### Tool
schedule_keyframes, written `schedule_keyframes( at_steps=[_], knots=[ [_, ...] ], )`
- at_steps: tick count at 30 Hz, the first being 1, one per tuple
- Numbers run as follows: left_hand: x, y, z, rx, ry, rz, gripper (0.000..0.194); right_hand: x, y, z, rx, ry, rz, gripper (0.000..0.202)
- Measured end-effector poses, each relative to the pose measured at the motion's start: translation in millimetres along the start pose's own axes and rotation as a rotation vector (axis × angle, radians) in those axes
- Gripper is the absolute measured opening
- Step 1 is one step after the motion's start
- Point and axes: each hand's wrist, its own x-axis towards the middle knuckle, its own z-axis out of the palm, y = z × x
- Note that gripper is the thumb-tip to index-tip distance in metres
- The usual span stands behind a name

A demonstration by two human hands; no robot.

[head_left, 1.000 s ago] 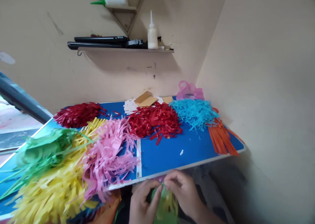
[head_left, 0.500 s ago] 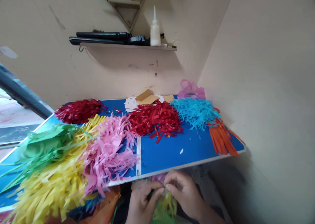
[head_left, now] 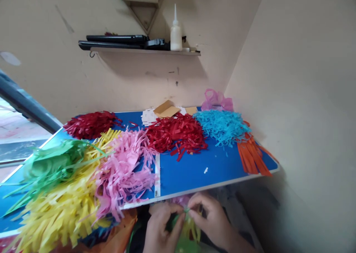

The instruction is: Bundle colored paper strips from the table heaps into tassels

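Below the table's front edge, my left hand (head_left: 163, 223) and my right hand (head_left: 210, 216) meet with thumbs and forefingers pinched together. Between their fingertips is a small bit of green paper strip (head_left: 186, 210). Under it hangs a tassel of yellow and green paper strips (head_left: 190, 230), partly hidden behind my hands. Both hands are closed on the green strip; exactly how it is twisted or knotted is too small to make out.
The blue table (head_left: 183, 175) carries fringed paper heaps: green (head_left: 55, 160), yellow (head_left: 63, 204), pink (head_left: 125, 171), red (head_left: 175, 134), light blue (head_left: 222, 127) and orange (head_left: 251, 154). Brown card (head_left: 167, 109) lies at the back. A glue bottle (head_left: 176, 36) stands on the wall shelf (head_left: 139, 52).
My fingers have shifted slightly at the pinch, and a little more green strip shows between them. The heaps on the table have not moved.
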Motion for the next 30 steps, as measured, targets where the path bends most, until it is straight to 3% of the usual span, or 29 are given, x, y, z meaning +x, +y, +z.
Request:
schedule_keyframes(
  at_steps=[8,13,18,21,23,26,30],
  knots=[
    [1.1,9.7,-1.6,0.019,0.012,0.15,0.015,-0.7,1.7,1.7,0.244,-0.076,0.019,0.017],
    [0.9,4.8,-7.3,0.002,-0.027,0.15,0.016,-1.8,8.2,1.2,0.488,-0.137,0.212,0.01],
    [8.9,0.9,-13.7,-0.113,-0.182,0.214,0.011,1.8,2.6,-5.0,0.283,-0.129,0.026,0.017],
    [12.3,0.3,-19.7,-0.174,-0.286,0.169,0.003,3.2,-0.7,-8.5,0.334,-0.218,0.035,0.02],
    [12.8,-0.9,-23.2,-0.158,-0.327,0.113,0.006,3.5,-1.0,-9.3,0.292,-0.181,0.025,0.02],
    [12.7,-1.7,-23.2,-0.054,-0.222,0.055,0.004,2.6,-1.1,-5.9,0.136,-0.045,-0.065,0.011],
    [13.4,3.8,-13.1,0.049,0.02,0.217,0.011,-0.9,-4.4,2.8,0.029,0.076,-0.19,0.012]
  ],
)
